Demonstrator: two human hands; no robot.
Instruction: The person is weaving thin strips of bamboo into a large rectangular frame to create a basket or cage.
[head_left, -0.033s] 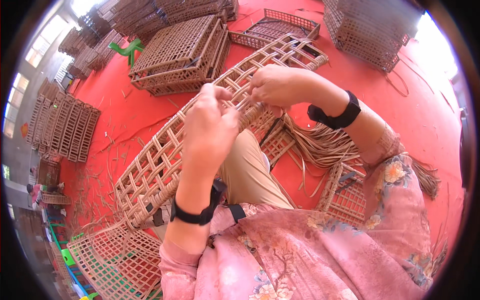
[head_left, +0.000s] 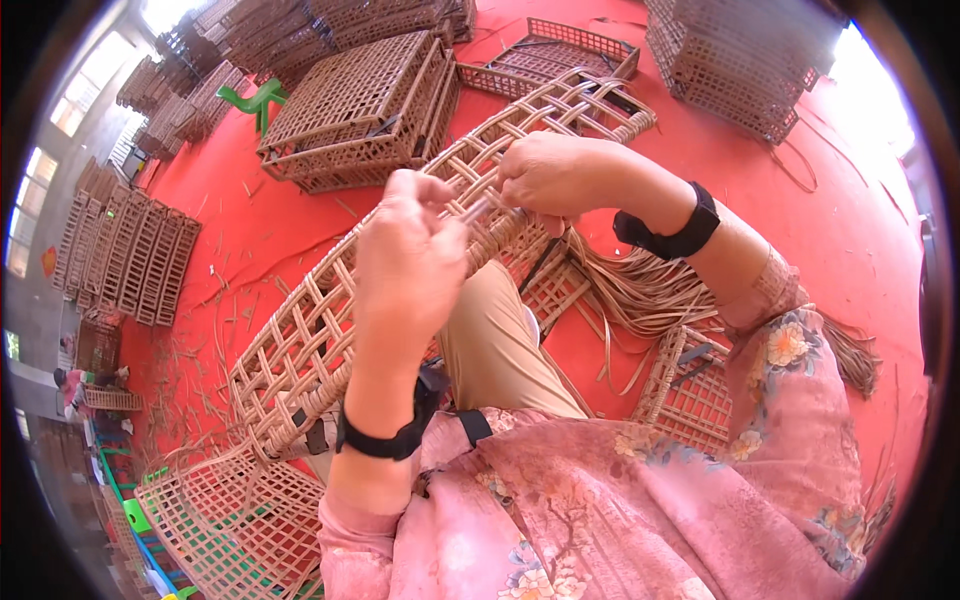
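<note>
A long basket side woven from tan rattan strips slants across my lap, from lower left to upper right. My left hand is over its middle, fingers curled and slightly blurred; I cannot make out what is in them. My right hand is closed in a pinch at the weave's near edge, its fingertips partly hidden. Between the two hands a thin pale piece shows, too smeared to name. Both wrists carry black bands.
Stacked woven baskets stand beyond my hands, with more stacks at the left and upper right. A bundle of loose strips lies right of my knee. A curved woven panel is at lower left. A green stool stands behind.
My left hand has shifted a little left, away from my right hand. My right hand has barely moved, and the basket side stays where it was.
</note>
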